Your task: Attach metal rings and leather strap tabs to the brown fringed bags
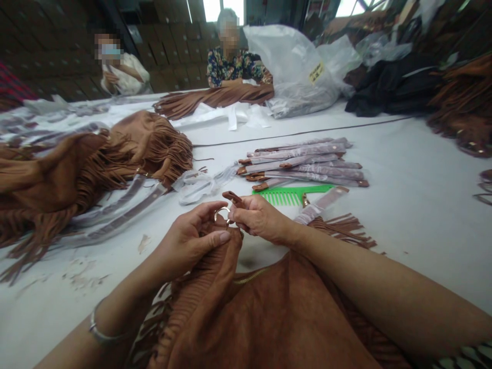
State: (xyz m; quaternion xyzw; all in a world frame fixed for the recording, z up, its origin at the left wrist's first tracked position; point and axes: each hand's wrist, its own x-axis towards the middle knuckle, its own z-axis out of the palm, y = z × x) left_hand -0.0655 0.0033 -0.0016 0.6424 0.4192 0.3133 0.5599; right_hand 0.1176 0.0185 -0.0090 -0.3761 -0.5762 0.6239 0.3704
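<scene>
White table (403, 205): both hands (192, 238) (257, 218) pinch a metal ring (222, 215) on a brown bag (277, 312).

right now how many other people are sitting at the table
2. One person in a floral top sits at the far side, arms over a brown fringed piece. Another person in white sits further left. More may be out of frame.

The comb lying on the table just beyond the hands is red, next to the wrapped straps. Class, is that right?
Not quite: the head view shows the comb is green, not red. It does lie on the table just beyond the hands, next to the wrapped straps.
</scene>
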